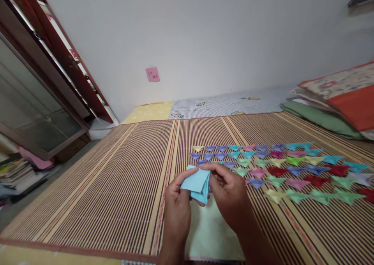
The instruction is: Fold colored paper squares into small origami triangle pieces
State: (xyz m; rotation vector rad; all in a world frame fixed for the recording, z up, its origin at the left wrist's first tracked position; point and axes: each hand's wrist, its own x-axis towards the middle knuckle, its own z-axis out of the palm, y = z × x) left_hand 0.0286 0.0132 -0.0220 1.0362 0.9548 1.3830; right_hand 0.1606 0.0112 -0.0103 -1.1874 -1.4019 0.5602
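Observation:
Between my two hands is a light blue piece of folded paper (196, 182), with several layers showing along its right side. My left hand (178, 199) is closed on its left edge, thumb in front. My right hand (229, 189) pinches the upper right edge, its index finger along the top. Some fingertips are hidden behind the paper. Below my hands lies a pale green sheet (214, 234) on the striped mat (117, 187). Just beyond and to the right, rows of small folded paper figures (277, 171) in many colours stand on the mat.
Pillows (347, 97) and a green folded cloth (318, 121) lie at the right. A patterned sheet (222, 105) runs along the wall, where a pink note (152, 74) is stuck. A glass-panelled door (35, 97) and stacked books (17, 173) are at the left.

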